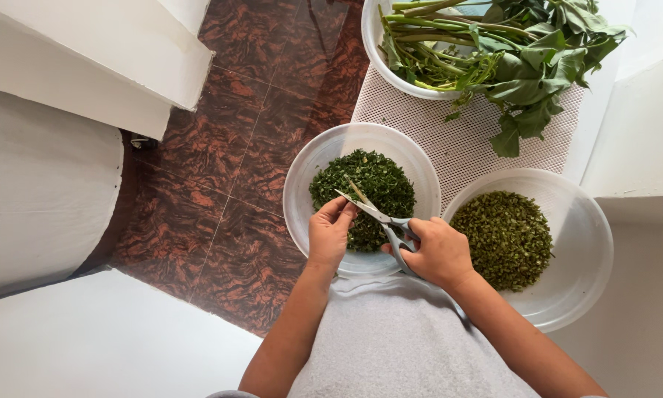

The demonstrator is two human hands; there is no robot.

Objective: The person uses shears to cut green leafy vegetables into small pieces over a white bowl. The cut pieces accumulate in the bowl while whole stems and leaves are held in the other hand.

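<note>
My right hand grips grey-handled scissors whose blades point up and left over a clear plastic bowl of finely chopped dark green leaves. My left hand pinches a small piece of green stem right at the blades, above the bowl's near side. A second clear bowl to the right holds chopped lighter green stem pieces.
A white bowl at the top holds whole leafy greens with long stems, spilling over a white mesh mat. Brown marbled floor tiles lie to the left. A grey cloth covers my lap. White surfaces surround the area.
</note>
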